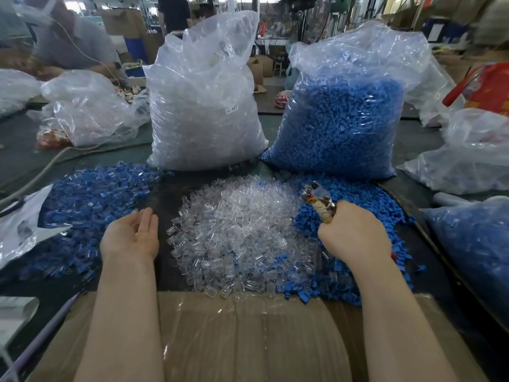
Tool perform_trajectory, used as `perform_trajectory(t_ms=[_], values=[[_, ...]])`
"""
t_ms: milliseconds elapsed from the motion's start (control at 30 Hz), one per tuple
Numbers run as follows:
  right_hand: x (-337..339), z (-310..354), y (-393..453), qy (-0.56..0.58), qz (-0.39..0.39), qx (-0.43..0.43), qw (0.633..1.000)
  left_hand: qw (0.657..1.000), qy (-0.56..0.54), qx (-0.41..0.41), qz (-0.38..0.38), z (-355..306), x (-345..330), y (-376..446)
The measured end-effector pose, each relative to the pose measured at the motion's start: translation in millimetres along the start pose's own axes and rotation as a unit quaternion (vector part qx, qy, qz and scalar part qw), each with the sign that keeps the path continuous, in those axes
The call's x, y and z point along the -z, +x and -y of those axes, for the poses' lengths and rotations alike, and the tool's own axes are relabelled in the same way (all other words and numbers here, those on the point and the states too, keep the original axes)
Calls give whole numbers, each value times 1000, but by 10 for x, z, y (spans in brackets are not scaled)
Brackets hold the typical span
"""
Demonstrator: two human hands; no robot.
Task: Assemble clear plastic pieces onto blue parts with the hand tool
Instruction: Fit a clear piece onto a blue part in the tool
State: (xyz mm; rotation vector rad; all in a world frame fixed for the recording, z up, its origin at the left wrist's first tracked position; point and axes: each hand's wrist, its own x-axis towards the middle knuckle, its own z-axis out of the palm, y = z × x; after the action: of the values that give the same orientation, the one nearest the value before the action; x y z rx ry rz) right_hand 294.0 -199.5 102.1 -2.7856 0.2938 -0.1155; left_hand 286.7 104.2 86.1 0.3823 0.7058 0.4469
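Two tall crinkled plastic sacks stand at the back: one of clear pieces [205,106], one of blue parts [338,125]. Before them lie a glassy heap of small clear plastic tubes [237,235] and a matte heap of loose blue bits [366,205]. The right hand [355,232] grips a metal hand tool [319,199] over the blue heap. The left hand [132,235] lies palm up, fingers relaxed, holding nothing.

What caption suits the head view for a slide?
Right hand grips metal hand tool beside loose clear plastic pieces; left hand open.
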Motion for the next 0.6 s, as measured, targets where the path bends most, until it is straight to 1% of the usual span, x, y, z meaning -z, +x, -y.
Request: perform_trajectory(t_ms=[100,167,233,267,300,367,433,467,500,533,567,600], values=[[-7,15,-1,-16,-11,-19,1000,1000,14,-20,-3,1,-30,28],[-22,8,-2,-19,-13,-30,999,997,61,-48,-5,35,-64,11],[-46,-2,2,-16,-10,-34,999,981,169,-98,2,87,-96,-53],[-58,0,3,-17,-8,-35,999,959,255,-125,22,118,-107,-101],[-66,4,2,-21,-6,-34,999,922,355,-146,55,158,-114,-154],[-70,15,0,-26,-3,-32,999,818,532,-157,151,256,-131,-272],[-70,20,-6,-23,-5,-32,999,717,635,-159,238,383,-152,-352],[-70,19,-10,-21,-9,-33,999,669,673,-170,267,463,-163,-367],[-74,16,-13,-21,-13,-33,999,623,706,-186,280,546,-173,-373],[-79,16,-12,-23,-16,-32,999,583,735,-208,277,618,-184,-372],[-87,13,-12,-24,-19,-31,999,555,753,-233,266,672,-200,-373],[-94,14,-8,-23,-24,-30,999,541,760,-257,254,706,-213,-380]])
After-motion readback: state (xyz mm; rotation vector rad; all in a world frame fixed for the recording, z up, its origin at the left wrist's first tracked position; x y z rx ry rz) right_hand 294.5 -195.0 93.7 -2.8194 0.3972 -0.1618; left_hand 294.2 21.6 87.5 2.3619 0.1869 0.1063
